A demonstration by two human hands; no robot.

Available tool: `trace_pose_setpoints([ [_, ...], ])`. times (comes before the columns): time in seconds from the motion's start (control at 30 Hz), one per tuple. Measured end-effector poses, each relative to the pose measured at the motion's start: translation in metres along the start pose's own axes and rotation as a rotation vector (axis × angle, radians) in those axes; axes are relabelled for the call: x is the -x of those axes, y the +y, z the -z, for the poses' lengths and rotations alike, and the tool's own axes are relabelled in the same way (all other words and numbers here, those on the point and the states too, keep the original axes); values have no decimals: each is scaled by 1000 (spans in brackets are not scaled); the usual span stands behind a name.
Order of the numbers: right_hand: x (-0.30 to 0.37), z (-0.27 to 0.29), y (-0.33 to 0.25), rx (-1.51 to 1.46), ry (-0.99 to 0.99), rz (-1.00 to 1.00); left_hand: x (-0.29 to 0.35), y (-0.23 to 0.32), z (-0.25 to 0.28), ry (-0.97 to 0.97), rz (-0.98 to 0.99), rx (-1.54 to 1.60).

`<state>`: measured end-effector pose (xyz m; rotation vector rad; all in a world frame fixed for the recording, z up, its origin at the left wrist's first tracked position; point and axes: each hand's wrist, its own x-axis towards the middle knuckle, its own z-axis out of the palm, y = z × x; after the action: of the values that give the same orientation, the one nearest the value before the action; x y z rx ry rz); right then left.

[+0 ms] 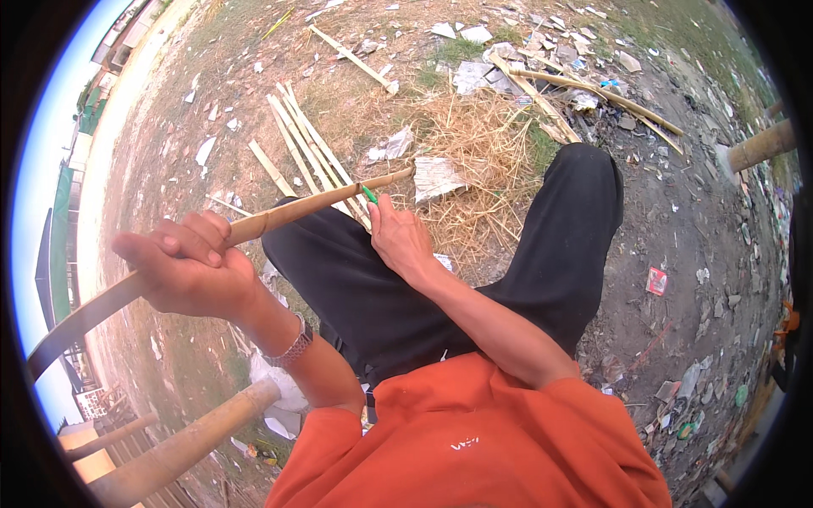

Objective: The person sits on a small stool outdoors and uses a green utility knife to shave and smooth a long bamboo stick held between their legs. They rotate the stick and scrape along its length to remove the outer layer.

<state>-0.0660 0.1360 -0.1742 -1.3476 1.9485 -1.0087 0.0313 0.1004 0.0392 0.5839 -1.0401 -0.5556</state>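
A long split bamboo strip (309,204) slants across in front of me, its far end over the straw and its near end running past the left edge of the view. My left hand (199,262) is wrapped round it, thumb up. My right hand (401,240) pinches a slim green object (369,195) against the strip near a node; most of that object is hidden in the fingers, so I cannot tell its kind. Beyond my left knee, several pale bamboo strips (306,140) lie side by side on the ground.
Dry straw (483,152) and a pale flat scrap (439,178) lie between my knees. Longer bamboo pieces (610,95) rest among litter at the far right. Thick bamboo poles stand at the left (186,444) and right (762,146). A red packet (656,281) lies on the dirt.
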Motion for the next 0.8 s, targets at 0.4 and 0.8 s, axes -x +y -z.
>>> trace_pose_setpoints([
  [0.4,-22,-18,70,277,-63,-114,-7,-2,-9,21,28,13],
  [0.8,-17,0,33,58,15,-17,-9,-4,-22,-93,25,66],
])
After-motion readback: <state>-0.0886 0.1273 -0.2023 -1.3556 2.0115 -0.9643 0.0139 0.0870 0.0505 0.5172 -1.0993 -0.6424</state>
